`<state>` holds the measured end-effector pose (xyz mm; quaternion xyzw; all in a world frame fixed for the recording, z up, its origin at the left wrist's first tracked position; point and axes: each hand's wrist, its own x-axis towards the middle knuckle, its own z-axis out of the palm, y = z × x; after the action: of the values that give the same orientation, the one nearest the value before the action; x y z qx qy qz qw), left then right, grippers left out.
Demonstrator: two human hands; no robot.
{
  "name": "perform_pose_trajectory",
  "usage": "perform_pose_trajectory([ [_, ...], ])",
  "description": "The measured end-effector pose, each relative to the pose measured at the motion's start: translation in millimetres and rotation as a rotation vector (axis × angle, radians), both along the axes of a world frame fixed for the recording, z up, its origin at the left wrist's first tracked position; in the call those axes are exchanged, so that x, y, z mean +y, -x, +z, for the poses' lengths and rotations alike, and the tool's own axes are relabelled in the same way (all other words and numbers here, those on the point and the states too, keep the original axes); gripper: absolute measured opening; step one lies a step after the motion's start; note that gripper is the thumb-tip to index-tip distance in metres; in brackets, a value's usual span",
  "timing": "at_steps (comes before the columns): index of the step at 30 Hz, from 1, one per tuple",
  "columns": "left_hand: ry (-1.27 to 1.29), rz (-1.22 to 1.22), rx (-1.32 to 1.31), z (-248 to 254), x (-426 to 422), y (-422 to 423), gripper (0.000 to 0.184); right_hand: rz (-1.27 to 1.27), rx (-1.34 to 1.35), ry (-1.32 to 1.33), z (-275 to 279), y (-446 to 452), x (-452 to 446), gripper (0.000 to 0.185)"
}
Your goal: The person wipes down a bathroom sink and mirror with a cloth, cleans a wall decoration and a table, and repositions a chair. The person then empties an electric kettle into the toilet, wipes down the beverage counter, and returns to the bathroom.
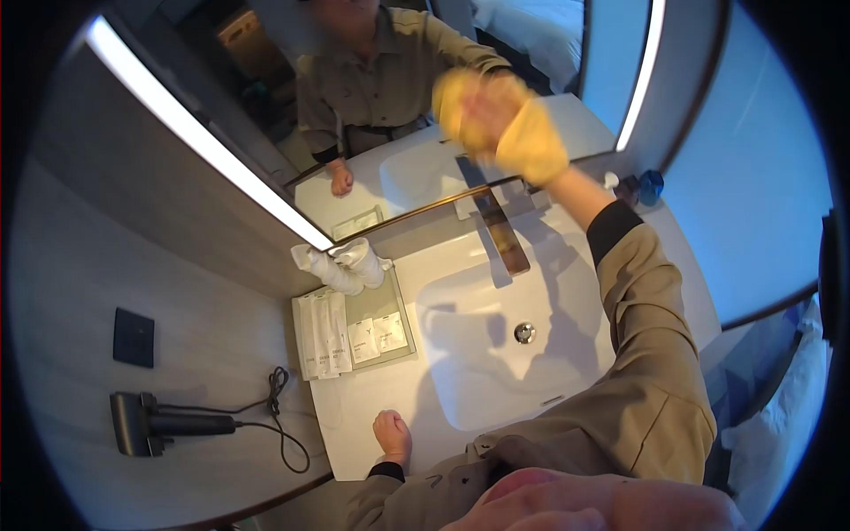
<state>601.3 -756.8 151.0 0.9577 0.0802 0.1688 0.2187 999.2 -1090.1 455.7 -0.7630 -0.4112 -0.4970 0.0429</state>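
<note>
My right hand (pixel 564 181) is raised to the mirror (pixel 522 199) with a yellow cloth (pixel 536 146) over its fingers. The cloth is blurred and hides most of that hand. In the glass, its reflection meets or nearly meets the cloth. My left hand (pixel 391 435) is closed in a fist at the front left of the white counter (pixel 354 420), and no object shows in it.
Below the mirror are a tap (pixel 503 234) and a white sink (pixel 469 380). On the left, a tray (pixel 409 332) holds white packets and wrapped cups (pixel 359 261). A black hair dryer (pixel 173 425) with a looped cord hangs on the left wall. A blue container (pixel 651 188) stands back right.
</note>
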Motion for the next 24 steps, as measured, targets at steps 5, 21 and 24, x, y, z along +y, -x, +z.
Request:
perform_pose_trajectory([
  [5, 0.023, -0.026, -0.013, 4, 3, 4, 0.003, 0.16, -0.287, -0.572, 166, 7, 103, 0.058],
  [21, 0.033, -0.017, -0.051, 5, 5, 8, 0.003, 0.205, 0.275, -0.23, 183, 2, 219, 0.034],
  [24, 0.029, -0.066, -0.058, 1, 4, 6, 0.003, 0.412, -0.322, -0.325, 126, -15, 249, 0.046],
])
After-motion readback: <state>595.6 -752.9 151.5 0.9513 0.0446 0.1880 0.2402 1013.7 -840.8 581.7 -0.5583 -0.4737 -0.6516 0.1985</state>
